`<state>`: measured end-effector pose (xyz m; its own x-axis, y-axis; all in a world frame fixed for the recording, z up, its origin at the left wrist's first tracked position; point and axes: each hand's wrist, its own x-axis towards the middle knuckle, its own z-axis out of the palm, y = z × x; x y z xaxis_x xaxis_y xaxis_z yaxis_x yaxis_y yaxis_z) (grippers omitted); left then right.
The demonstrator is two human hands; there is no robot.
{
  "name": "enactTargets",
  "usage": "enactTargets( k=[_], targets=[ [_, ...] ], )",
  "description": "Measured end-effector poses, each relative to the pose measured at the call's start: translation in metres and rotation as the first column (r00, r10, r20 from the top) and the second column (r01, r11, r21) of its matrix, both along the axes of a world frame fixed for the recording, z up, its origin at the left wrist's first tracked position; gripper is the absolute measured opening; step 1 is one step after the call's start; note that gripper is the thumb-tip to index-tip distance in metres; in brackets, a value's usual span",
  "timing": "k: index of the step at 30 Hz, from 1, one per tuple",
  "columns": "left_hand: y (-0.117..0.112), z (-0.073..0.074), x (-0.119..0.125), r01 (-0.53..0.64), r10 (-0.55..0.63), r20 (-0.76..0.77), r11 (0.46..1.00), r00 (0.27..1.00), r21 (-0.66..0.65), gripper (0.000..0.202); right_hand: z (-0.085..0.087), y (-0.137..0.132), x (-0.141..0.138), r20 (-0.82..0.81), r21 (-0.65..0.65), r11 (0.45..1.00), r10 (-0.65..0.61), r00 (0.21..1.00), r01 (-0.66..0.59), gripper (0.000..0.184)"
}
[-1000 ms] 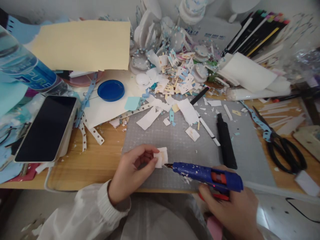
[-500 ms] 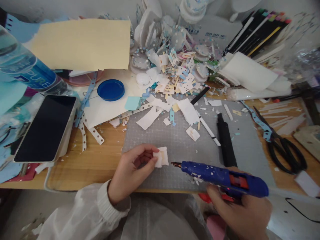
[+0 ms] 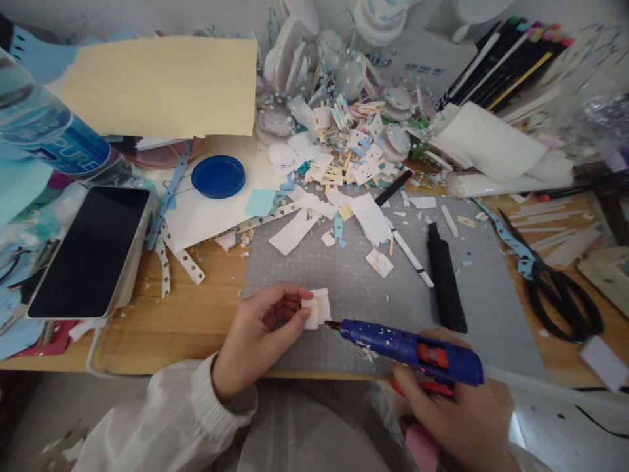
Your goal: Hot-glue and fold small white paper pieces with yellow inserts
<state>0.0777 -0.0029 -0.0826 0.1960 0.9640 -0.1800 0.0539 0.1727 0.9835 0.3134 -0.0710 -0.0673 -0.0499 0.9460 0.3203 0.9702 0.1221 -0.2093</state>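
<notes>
Left hand (image 3: 260,331): at the near-left corner of the mat (image 3: 344,275). Thumb and fingers are pinched on a small white paper (image 3: 317,308), which has a yellowish stain on its face. The paper sits low over the mat's near edge; whether it touches the mat cannot be told.

Right hand (image 3: 457,413): past the near edge of the desk (image 3: 196,314), fingers wrapped around the grip of a blue glue gun (image 3: 410,347). The gun lies nearly level, nozzle pointing left. The nozzle tip is just beside the paper's lower right corner; contact cannot be confirmed.

Mat: grey, gridded, set along the near edge of the desk. White scraps (image 3: 371,219) are strewn along its far edge. A black cutter (image 3: 445,278) lies lengthwise right of centre, with a white pen (image 3: 410,252) just left of it.

Desk, right edge: black scissors (image 3: 560,295), off the mat.

Desk, left edge: a phone (image 3: 91,252), screen dark. A bottle (image 3: 49,134) lies on its side beyond it.

Desk, far side: a blue lid (image 3: 218,177) on white sheets, a yellow card (image 3: 162,85) behind it, a heap (image 3: 344,144) of cut paper bits at centre, and markers (image 3: 511,59) at the far-right corner.
</notes>
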Motion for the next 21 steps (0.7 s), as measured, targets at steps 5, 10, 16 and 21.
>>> enactTargets(
  k=[5,10,16,21],
  targets=[
    [-0.0004,0.0,-0.0004,0.005,-0.005,0.006,1.0,1.0,-0.008,0.013,-0.0018,0.0009,-0.0003,0.051,0.018,1.0,-0.003,0.999,0.002,0.021],
    [0.0014,0.0012,0.0002,0.014,-0.014,0.007,1.0,1.0,-0.007,0.012,-0.0011,0.0027,-0.0017,0.056,-0.002,1.0,-0.004,0.998,0.004,0.022],
    [0.0008,0.0013,0.0003,0.014,-0.014,0.016,1.0,1.0,-0.024,0.013,0.0019,0.005,-0.0033,0.049,-0.008,1.0,0.0,0.999,0.0,0.015],
    [0.0008,0.0008,0.0001,0.022,-0.022,0.006,1.0,1.0,-0.019,0.012,-0.0003,0.0058,-0.0035,0.033,-0.012,1.0,-0.004,0.999,0.004,0.015]
  ],
)
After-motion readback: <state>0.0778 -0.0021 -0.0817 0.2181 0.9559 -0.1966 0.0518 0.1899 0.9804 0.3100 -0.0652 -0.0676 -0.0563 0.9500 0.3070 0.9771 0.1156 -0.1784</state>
